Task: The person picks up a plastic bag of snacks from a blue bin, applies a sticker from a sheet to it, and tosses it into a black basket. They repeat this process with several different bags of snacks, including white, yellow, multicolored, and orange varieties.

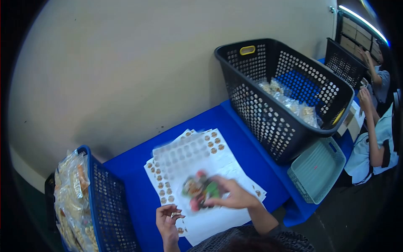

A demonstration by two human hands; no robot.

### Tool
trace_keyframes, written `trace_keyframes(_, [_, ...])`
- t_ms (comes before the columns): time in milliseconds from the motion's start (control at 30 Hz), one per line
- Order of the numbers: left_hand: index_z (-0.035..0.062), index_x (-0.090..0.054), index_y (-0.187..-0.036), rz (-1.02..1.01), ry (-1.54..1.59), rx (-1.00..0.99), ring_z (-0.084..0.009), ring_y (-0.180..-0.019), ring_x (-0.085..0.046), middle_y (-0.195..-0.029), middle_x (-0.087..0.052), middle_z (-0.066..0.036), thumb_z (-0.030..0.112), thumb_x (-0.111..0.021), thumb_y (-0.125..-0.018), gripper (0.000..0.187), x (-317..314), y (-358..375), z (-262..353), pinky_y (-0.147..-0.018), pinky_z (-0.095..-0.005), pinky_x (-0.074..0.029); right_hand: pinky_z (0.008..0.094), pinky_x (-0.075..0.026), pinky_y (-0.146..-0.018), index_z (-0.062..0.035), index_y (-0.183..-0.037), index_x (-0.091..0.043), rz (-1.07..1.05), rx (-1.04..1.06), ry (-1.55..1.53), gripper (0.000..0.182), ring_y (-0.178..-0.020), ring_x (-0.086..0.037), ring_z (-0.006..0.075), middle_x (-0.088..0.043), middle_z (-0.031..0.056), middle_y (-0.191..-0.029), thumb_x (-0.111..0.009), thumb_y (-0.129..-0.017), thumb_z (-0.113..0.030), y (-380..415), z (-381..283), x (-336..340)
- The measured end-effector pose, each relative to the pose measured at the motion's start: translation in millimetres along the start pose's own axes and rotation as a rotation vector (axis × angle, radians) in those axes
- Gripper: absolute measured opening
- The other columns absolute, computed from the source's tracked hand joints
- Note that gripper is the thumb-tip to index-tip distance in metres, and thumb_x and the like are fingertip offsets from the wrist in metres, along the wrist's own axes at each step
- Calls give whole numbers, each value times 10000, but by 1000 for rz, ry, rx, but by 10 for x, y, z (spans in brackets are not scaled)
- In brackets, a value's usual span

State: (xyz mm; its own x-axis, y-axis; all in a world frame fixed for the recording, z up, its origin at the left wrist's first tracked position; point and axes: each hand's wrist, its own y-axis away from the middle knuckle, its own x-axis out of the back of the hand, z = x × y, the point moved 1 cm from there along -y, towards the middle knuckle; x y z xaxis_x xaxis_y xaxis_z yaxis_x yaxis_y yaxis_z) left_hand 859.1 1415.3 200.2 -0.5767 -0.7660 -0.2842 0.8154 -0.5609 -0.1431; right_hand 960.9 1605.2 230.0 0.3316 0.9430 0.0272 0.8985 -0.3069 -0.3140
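Note:
My right hand [231,194] holds a clear packet [202,190] with red, green and brown printing, blurred by motion, above the white sheets. Left of the packet, my left hand [168,218] has its fingers curled with the fingertips close together; whatever they may hold is too small to name. Under both lie white sheets [228,168] with round brown stickers along their edges. A translucent sheet [180,153], also blurred, covers their upper left part.
A blue basket [110,206] full of clear bags stands at the left. On the right are a large black basket [256,103] with bags inside and a grey-green tray [317,170]. Two co-workers sit or stand at the far right, beside another black basket [344,63].

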Motion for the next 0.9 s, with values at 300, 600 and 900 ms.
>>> trace_keyframes(300, [-7, -399, -1023, -156, -22, -75, -137, -716, -524, -872, -506, -104, 175, -575, -734, 384, 145, -18, -24, -589, -256, -454, 324, -428, -751, 70, -1210, -157, 611, 589, -364, 704, -775, -531, 217, -336, 248, -1166, -478, -744, -348, 169, -456, 1145])
trace_keyframes(600, [-18, -456, -904, -18, -173, 38, -175, -793, -522, -888, -507, -123, 84, -487, -756, 183, 243, -29, 145, -690, -285, -444, 253, -414, -712, 32, -1018, -440, 232, -142, -220, 307, -806, -512, 150, -535, 111, -877, -506, -761, -121, -221, 614, 629])
trace_keyframes(900, [124, -241, -1247, -715, -1110, 477, -559, -1097, -56, -1243, -48, -336, 609, -465, -661, 793, 674, 322, -1279, -875, -568, -184, 269, -428, -652, -7, -930, -512, -22, -370, 358, 298, -746, -523, 163, -535, 116, -850, -585, -694, -174, -930, 2325, -226])
